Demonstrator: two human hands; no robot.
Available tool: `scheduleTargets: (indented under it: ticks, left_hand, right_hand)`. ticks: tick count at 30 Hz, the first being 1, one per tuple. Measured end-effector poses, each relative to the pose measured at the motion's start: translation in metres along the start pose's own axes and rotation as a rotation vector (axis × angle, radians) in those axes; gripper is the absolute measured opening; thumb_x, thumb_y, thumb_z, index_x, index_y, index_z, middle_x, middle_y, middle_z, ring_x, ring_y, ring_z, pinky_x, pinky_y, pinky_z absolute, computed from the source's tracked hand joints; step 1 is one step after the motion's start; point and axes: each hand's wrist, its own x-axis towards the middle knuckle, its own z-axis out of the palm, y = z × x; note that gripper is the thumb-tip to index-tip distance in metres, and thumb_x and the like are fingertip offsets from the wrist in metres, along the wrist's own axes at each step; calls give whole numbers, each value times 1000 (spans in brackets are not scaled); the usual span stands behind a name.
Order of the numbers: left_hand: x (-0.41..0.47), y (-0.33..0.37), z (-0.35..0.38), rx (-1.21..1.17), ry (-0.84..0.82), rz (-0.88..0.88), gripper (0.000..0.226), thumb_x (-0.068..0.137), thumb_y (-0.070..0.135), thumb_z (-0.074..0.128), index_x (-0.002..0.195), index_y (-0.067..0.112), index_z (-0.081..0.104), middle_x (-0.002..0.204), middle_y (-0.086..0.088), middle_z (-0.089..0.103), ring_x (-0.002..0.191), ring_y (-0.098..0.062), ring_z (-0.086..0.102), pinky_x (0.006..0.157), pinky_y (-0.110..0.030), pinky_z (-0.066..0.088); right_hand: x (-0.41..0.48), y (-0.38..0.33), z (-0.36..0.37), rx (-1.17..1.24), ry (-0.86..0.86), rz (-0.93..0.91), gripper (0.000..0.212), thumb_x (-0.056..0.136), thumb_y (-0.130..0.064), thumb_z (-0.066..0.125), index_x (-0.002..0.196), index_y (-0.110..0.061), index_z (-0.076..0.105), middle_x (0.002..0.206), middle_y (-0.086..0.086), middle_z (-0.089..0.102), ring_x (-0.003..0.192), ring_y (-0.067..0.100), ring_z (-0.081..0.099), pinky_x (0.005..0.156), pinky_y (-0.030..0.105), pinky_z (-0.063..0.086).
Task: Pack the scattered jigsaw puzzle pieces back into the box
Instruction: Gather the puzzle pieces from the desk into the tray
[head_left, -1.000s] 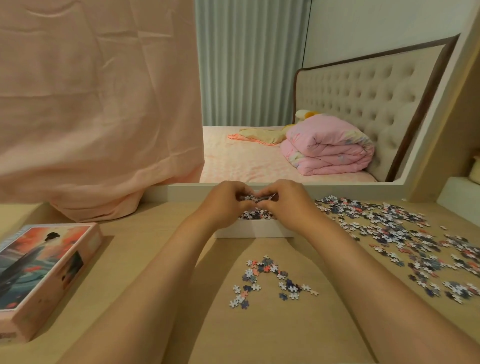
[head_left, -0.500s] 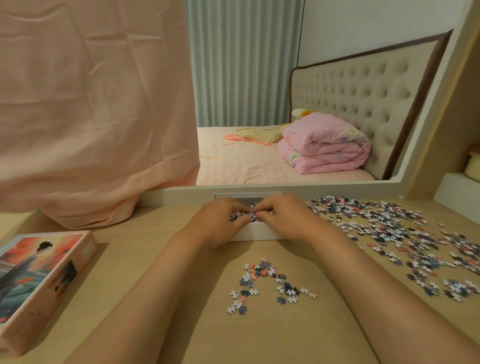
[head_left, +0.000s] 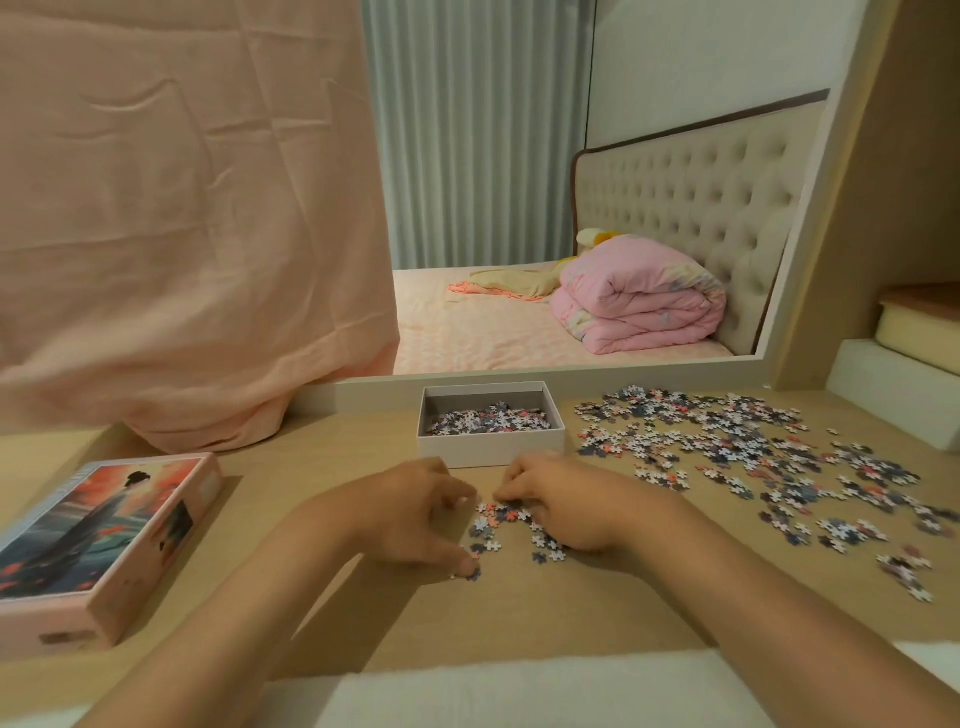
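Observation:
A white open box (head_left: 491, 451) stands at the back of the desk with a layer of puzzle pieces (head_left: 488, 418) inside. Just in front of it lies a small pile of loose pieces (head_left: 503, 522). My left hand (head_left: 415, 514) curls round the pile's left side, its thumb on a piece at the near edge. From the right, my right hand (head_left: 563, 509) curls its fingers over the same pile. A wide scatter of pieces (head_left: 753, 452) covers the desk to the right of the box.
The box lid (head_left: 104, 540), printed with a painted figure, lies at the left of the desk. A peach cloth (head_left: 182, 234) hangs behind it. A mirror frame (head_left: 571, 376) runs along the desk's back edge, and a raised step (head_left: 893, 395) stands at the right.
Both hands have come down from over the box to the small pile in front of it. The box and the pieces inside are now uncovered.

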Motion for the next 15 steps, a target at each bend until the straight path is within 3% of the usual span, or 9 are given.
scheduleTargets:
  ticks: [2, 4, 6, 8, 11, 15]
  left_hand:
    - [-3, -2, 5, 20, 11, 21, 88, 68, 73, 68, 143, 35, 44, 118, 12, 42, 106, -6, 42, 96, -27, 41]
    - [-2, -2, 11, -2, 60, 57, 79, 75, 68, 67, 143, 34, 46, 119, 10, 42, 106, -6, 39, 92, -22, 36]
    - [2, 1, 19, -57, 108, 87, 72, 80, 65, 65, 142, 33, 49, 121, 10, 43, 112, -6, 37, 97, -22, 34]
    - [8, 6, 26, -102, 150, 109, 64, 82, 63, 64, 139, 33, 53, 120, 11, 44, 115, -7, 38, 101, -24, 34]
    - [17, 13, 30, -132, 201, 130, 54, 86, 56, 64, 134, 32, 59, 115, 10, 48, 105, -5, 44, 96, -24, 39]
    - [22, 19, 31, -146, 243, 153, 44, 88, 49, 66, 128, 31, 64, 108, 9, 52, 94, -5, 51, 89, -26, 45]
  right_hand:
    - [-3, -3, -1, 12, -12, -2, 57, 94, 7, 43, 135, -29, 60, 134, -4, 50, 121, 17, 47, 104, 38, 43]
    - [-7, -4, -8, 100, -11, 5, 54, 95, 5, 43, 132, -30, 64, 134, -6, 57, 114, 13, 56, 100, 34, 47]
    - [-15, -3, -17, 191, 17, 41, 41, 99, -12, 52, 133, -32, 61, 127, -12, 61, 106, 8, 59, 95, 29, 48]
    - [-22, 3, -27, 176, -1, 84, 46, 91, -27, 68, 135, -34, 58, 119, -14, 60, 98, 4, 57, 89, 26, 47]
    - [-29, 15, -36, 129, -136, 217, 62, 71, -33, 87, 127, -34, 60, 104, -14, 59, 94, 11, 61, 89, 33, 52]
    - [-24, 25, -29, 238, -186, 262, 36, 73, -20, 87, 102, -27, 68, 89, -1, 73, 86, 24, 72, 81, 41, 59]
